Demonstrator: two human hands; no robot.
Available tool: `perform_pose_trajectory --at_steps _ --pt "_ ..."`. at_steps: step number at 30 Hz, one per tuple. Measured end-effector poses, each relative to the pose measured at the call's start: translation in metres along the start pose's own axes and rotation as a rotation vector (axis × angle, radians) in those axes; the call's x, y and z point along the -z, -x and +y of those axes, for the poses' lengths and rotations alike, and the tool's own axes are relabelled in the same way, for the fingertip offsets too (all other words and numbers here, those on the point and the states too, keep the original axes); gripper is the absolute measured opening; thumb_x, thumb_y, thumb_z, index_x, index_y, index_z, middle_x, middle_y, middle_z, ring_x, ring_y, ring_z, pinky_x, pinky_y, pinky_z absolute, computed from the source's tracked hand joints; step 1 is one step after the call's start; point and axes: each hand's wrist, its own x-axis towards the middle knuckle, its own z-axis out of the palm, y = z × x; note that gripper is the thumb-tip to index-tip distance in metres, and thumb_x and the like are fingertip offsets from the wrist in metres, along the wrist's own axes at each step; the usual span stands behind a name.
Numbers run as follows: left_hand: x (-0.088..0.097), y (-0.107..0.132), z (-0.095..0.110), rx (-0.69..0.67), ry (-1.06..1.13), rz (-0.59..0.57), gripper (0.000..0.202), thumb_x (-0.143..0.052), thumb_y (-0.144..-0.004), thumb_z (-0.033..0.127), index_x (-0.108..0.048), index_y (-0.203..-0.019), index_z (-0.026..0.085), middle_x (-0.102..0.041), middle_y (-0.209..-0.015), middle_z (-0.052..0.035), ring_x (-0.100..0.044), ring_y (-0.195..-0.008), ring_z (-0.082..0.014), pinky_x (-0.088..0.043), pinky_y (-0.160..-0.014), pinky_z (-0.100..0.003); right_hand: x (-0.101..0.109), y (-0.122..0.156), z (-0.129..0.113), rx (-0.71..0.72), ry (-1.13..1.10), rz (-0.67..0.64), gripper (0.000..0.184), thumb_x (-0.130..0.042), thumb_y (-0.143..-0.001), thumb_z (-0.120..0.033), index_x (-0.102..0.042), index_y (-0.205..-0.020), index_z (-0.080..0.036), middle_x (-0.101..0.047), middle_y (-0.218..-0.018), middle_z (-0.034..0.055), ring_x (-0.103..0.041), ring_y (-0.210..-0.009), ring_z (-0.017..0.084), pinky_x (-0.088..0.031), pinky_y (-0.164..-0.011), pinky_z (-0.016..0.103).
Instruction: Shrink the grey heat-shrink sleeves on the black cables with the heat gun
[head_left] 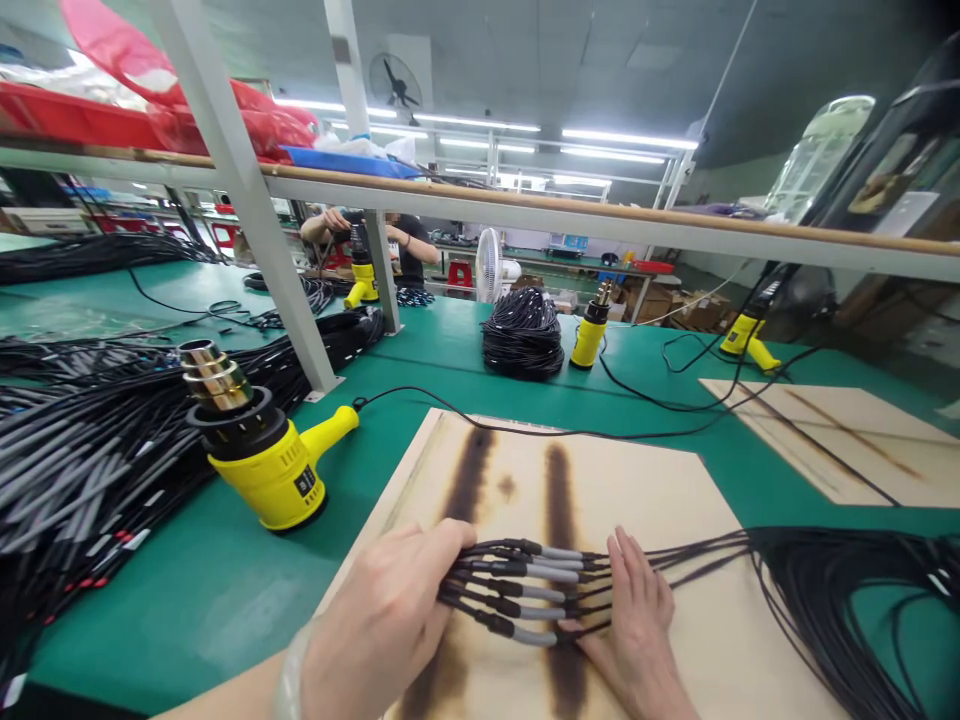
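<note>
Several black cables with grey sleeved ends [525, 585] lie side by side across a scorched wooden board [600, 490]. My left hand [382, 625] rests at their left ends, fingers curled over the tips. My right hand [637, 620] lies flat on the board with fingers stretched out over the same cables, pressing them down. The cables run off to the right into a loose black bundle [840, 590].
A yellow heat gun [255, 450] stands nozzle-up left of the board on the green table [187, 590]. A big heap of cables [82, 450] lies at far left, a black coil [523, 335] and more heat guns behind. Another person works across the bench [375, 235]. A second board [840, 440] lies right.
</note>
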Motion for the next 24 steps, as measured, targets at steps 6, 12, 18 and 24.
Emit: perform_pose_trajectory --at_steps 6,12,18,24 --pt "0.007 0.001 -0.026 0.111 0.050 -0.075 0.024 -0.038 -0.077 0.012 -0.054 -0.092 0.021 -0.065 -0.072 0.0027 -0.062 -0.060 -0.0126 -0.043 -0.056 -0.019 0.034 -0.028 0.045 0.027 -0.174 0.063 0.031 -0.035 -0.083 -0.003 -0.051 -0.106 -0.014 -0.063 -0.080 0.0060 -0.059 -0.077 0.020 -0.036 -0.085 0.043" --pt "-0.050 0.019 -0.074 0.349 0.162 -0.478 0.023 -0.035 -0.086 0.026 -0.057 -0.088 0.021 -0.065 -0.075 0.0004 -0.059 -0.069 -0.0179 -0.038 -0.064 -0.025 0.091 -0.038 0.061 0.018 -0.186 0.119 0.017 -0.051 -0.084 -0.006 -0.056 -0.098 -0.015 -0.063 -0.083 0.0052 -0.058 -0.081 0.018 -0.039 -0.084 0.037" --pt "-0.091 0.031 -0.071 0.353 0.207 -0.594 0.023 -0.036 -0.081 0.022 -0.058 -0.087 0.021 -0.068 -0.082 -0.0014 -0.062 -0.077 -0.0208 -0.039 -0.068 -0.027 0.111 -0.040 0.058 -0.044 -0.167 0.080 0.019 -0.051 -0.083 -0.003 -0.060 -0.093 -0.016 -0.063 -0.080 0.0029 -0.059 -0.077 0.016 -0.033 -0.092 0.042" --pt "-0.097 0.026 -0.071 0.367 0.215 -0.649 0.025 -0.036 -0.080 0.025 -0.060 -0.090 0.022 -0.070 -0.088 -0.0014 -0.064 -0.083 -0.0213 -0.043 -0.073 -0.028 0.115 -0.040 0.056 -0.091 -0.193 0.055 0.018 -0.050 -0.084 -0.004 -0.060 -0.091 -0.017 -0.064 -0.078 0.0020 -0.059 -0.074 0.015 -0.031 -0.094 0.042"
